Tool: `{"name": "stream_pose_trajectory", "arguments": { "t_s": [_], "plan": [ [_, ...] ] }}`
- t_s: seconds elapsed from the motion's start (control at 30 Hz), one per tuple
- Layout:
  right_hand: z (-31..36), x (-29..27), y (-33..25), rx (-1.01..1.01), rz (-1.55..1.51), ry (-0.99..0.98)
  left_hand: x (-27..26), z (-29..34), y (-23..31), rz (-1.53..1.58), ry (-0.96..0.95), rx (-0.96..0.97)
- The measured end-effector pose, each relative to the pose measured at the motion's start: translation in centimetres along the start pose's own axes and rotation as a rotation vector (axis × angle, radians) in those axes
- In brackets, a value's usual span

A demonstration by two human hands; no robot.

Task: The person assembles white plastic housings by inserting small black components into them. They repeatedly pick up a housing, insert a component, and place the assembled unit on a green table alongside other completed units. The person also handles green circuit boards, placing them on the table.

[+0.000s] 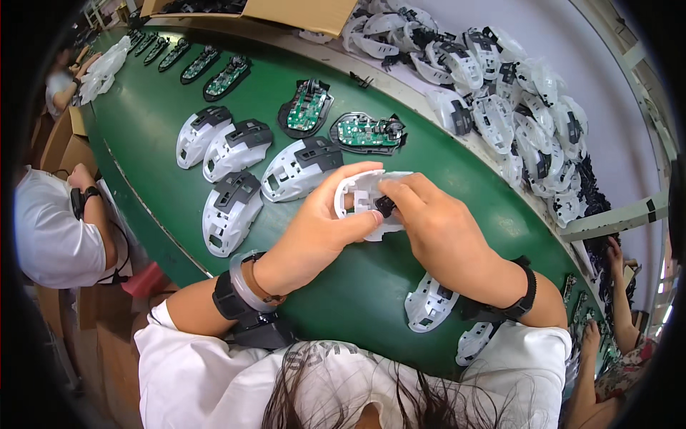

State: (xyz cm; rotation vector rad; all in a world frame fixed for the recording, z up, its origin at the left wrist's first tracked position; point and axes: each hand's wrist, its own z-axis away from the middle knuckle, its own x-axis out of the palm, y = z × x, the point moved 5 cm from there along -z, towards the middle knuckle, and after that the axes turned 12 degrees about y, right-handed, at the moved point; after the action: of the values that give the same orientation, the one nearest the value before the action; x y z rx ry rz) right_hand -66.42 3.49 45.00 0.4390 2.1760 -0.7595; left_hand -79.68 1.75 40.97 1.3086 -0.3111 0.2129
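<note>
My left hand [314, 225] is wrapped round a white computer mouse shell [343, 198], its hollow inner side turned up toward me. My right hand [450, 229] meets it from the other side, with the fingers pinching a small black part [386, 207] at the shell's inside. How far that part is seated cannot be seen. Just beyond my left hand lies a white mouse shell with a dark grey top piece [304, 169], with several like it nearby. Past my hands, a green circuit board on a black base [368, 132] lies beside another such board [307, 107].
The green table [343, 293] carries a row of mouse boards [227, 79] at the far left. Two more shells [431, 304] lie near my right elbow. A large heap of shells [496, 121] fills the right shelf. A cardboard box [304, 14] stands behind. Co-workers sit on both sides.
</note>
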Motion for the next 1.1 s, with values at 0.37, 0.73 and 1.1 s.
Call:
{"name": "stream_pose_trajectory", "arguments": {
  "t_s": [0.37, 0.73, 1.1],
  "plan": [
    [0.1, -0.4, -1.4, -0.137, -0.115, 0.299, -1.1, 0.1, 0.8, -0.183, 0.08, 0.163],
    [0.5, -1.1, -0.7, -0.321, -0.067, 0.241, -1.1, 0.3, 1.1, -0.067, 0.034, 0.044],
    [1.0, 0.5, -0.9, -0.192, -0.076, 0.269, -1.6, 0.4, 1.2, -0.243, 0.104, 0.213]
  ]
}}
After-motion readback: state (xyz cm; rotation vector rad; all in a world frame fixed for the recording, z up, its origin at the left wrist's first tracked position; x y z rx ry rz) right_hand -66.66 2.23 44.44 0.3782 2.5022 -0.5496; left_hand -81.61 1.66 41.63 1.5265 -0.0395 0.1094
